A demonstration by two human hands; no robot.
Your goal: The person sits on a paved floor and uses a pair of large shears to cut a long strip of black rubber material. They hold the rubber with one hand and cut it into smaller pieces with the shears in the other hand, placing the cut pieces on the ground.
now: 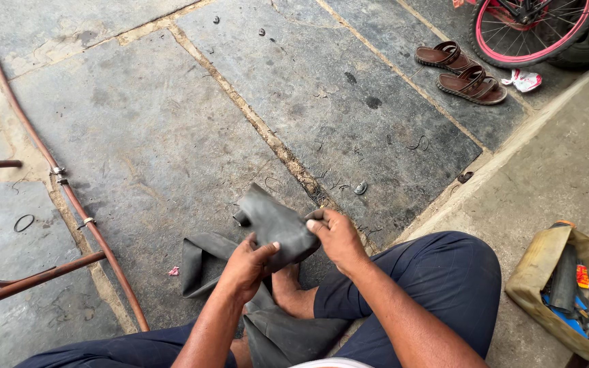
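Dark blue trousers (438, 286) fill the bottom of the view, the right knee raised toward the stone step (560, 170) and a bare foot (288, 289) showing between the legs. Just above them, 2 hands work a black rubber inner tube (274, 228). The left hand (247, 266) has its fingers curled around the lower edge of a folded, flattened section, thumb pressed on top. The right hand (335, 235) pinches the same fold from the far side — fingers closed on the rubber, thumb toward the left hand. The rest of the tube hangs down, one loop lying on the floor to the left and another bunched between the legs near the foot.

Grey stone slabs (158, 136) make up the floor, with sandy joints between them. A reddish hose (69, 194) with metal clamps runs along the left side, beside rusty metal bars (28, 279), and a small black ring (24, 223) lies on the floor nearby. On the step at the right sits a cut-open yellow container (547, 272) holding tools. Farther off — well apart from the hands — lie 2 brown sandals (461, 71), a crumpled white wrapper (525, 80), and a bicycle wheel with a pink rim (533, 27).
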